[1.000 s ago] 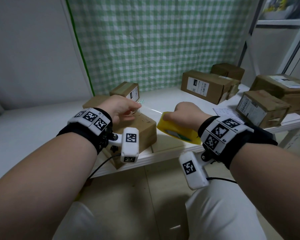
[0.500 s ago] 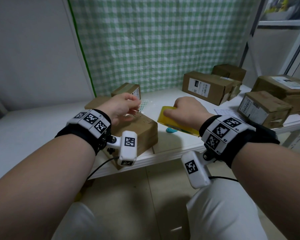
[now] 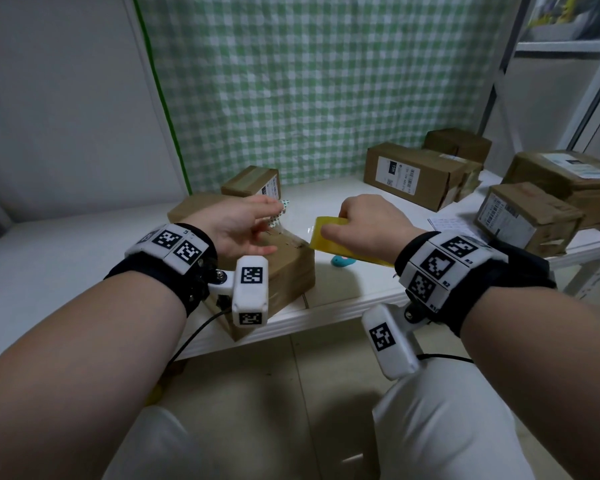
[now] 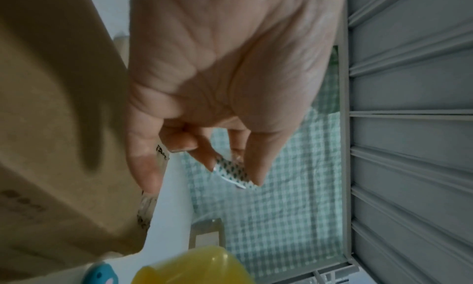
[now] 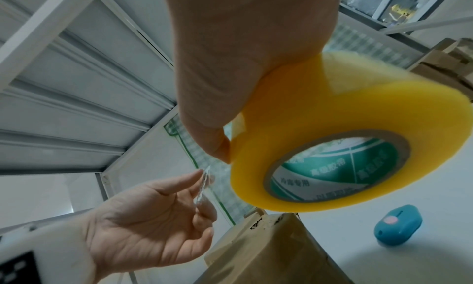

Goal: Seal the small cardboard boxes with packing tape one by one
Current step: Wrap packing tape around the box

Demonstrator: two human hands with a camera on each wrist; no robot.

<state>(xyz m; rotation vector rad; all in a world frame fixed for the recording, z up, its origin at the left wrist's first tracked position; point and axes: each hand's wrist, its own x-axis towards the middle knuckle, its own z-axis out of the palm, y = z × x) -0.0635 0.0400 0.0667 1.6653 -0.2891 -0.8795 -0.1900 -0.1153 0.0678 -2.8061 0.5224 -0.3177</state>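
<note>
White shelf (image 3: 343,285): tape roll (image 3: 329,233) higher than before.

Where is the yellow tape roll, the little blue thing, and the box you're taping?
yellow tape roll (image 5: 332,114): right wrist view, its outer yellow side.
little blue thing (image 5: 398,224): right wrist view, middle of its shell.
box being taped (image 3: 284,268): head view, its top face.

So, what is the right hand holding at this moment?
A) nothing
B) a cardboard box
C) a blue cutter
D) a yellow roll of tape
D: the right hand grips the yellow roll of tape above the table, while the blue cutter lies untouched on the white table and the cardboard box sits under the left hand.
</note>
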